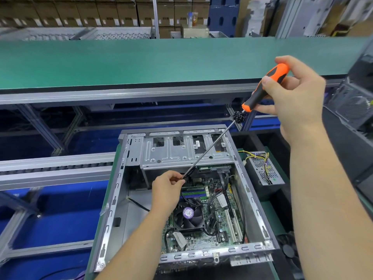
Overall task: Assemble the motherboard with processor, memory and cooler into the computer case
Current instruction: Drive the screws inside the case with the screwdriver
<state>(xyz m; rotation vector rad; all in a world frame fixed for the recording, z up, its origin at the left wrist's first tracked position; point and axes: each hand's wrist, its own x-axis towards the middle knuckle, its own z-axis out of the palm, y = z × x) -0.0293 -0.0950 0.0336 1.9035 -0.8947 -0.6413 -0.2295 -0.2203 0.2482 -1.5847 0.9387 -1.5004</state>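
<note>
An open grey computer case (pixel 113 201) lies on its side in front of me. Inside it sits the green motherboard (pixel 203 237) with a black cooler fan (pixel 188 216) and memory sticks (pixel 193 191). My right hand (pixel 292 98) grips the orange-and-black handle of a long screwdriver (pixel 264 85), its shaft slanting down to the motherboard's far left corner. My left hand (pixel 166 188) pinches at the screwdriver's tip there, beside a black cable; any screw is hidden by the fingers.
A silver drive cage (pixel 181 150) spans the case's far end. A power supply (pixel 262 166) with yellow wires lies to the right of the case. Another dark case (pixel 355 106) stands at the far right. A green conveyor belt (pixel 161 61) runs behind.
</note>
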